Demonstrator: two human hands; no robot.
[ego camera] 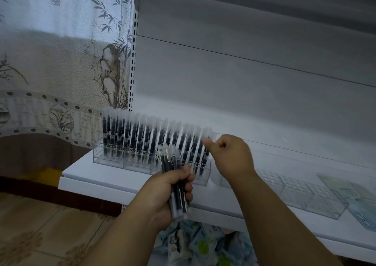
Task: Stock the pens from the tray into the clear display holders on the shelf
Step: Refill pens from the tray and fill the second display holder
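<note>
My left hand grips a bundle of pens with clear barrels and dark ink, held upright in front of the white shelf. Behind it a clear display holder stands on the shelf, filled with several rows of upright pens. My right hand is at the holder's right end with fingers curled, and its thumb and fingertips pinch the capped top of a pen standing there. A second clear display holder sits to the right with no pens in it. No tray shows.
The grey shelf back panel rises behind the holders. Pale printed cards lie at the shelf's right end. Colourful packets fill the space under the shelf. A patterned curtain hangs at the left above a wooden floor.
</note>
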